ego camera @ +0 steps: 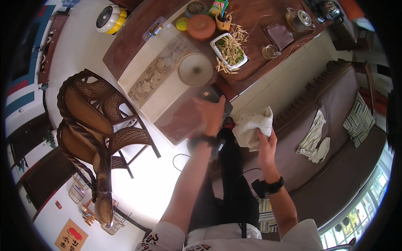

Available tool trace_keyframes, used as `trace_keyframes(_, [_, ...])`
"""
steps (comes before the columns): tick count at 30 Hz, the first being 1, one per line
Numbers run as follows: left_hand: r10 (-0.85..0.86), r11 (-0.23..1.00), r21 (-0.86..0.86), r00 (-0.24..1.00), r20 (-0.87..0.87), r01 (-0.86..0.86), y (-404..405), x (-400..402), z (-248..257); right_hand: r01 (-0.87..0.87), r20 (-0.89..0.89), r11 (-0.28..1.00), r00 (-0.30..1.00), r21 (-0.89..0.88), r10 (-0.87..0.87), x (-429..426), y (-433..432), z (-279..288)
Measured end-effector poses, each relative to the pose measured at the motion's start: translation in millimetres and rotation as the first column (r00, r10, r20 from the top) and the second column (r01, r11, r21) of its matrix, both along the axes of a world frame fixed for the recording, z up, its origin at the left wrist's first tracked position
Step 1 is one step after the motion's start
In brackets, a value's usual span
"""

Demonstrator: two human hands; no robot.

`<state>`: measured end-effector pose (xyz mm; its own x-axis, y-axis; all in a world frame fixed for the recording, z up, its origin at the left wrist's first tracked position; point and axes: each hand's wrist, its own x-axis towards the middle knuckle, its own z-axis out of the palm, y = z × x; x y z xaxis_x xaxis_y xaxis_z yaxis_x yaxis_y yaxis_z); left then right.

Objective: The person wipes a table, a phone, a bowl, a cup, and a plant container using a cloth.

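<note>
My right hand [267, 145] grips a crumpled white cloth [251, 130], which hangs beside the table's near corner. My left hand [212, 113] is slightly blurred and reaches over the glossy brown tabletop [179, 120]. Its thumb and fingers are apart, and I see nothing held in it. Just beyond those fingers sits a dark box-like object [216, 94], partly hidden by the hand; whether they touch I cannot tell. Behind that lies a round translucent disc or lid [195, 69]. Each wrist wears a black band.
On the table stand a white planter with dry bamboo-like leaves [229, 51], a terracotta lidded pot [201, 27], a glass teapot [300, 20] and a glass cup [270, 52]. A carved wooden chair [94, 116] is at left. A cushioned sofa [289, 138] bearing pale fabric [314, 141] runs along the right.
</note>
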<state>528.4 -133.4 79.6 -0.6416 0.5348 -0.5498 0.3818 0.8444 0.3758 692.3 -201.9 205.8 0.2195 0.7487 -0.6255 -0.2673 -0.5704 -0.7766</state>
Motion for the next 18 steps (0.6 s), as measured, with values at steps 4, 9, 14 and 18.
trace_keyframes(4, [0.061,0.997,-0.053,0.998,-0.026,-0.062,18,24,-3,0.027,-0.008,0.999,1.0,0.023,-0.027,9,0,0])
trace_keyframes(9, [-0.072,0.948,0.268,0.936,-0.345,0.172,7,8,-52,-0.038,-0.008,0.997,0.999,0.061,0.038,12,-4,-3])
trace_keyframes(14, [-0.166,0.912,0.365,0.982,-0.091,0.189,-16,4,-59,-0.039,0.006,0.999,0.999,0.025,0.039,22,-12,-12])
trace_keyframes(18, [-0.167,0.837,0.522,0.985,-0.049,0.168,-45,3,-54,-0.01,-0.038,1.0,0.999,0.013,0.011,22,-14,-14])
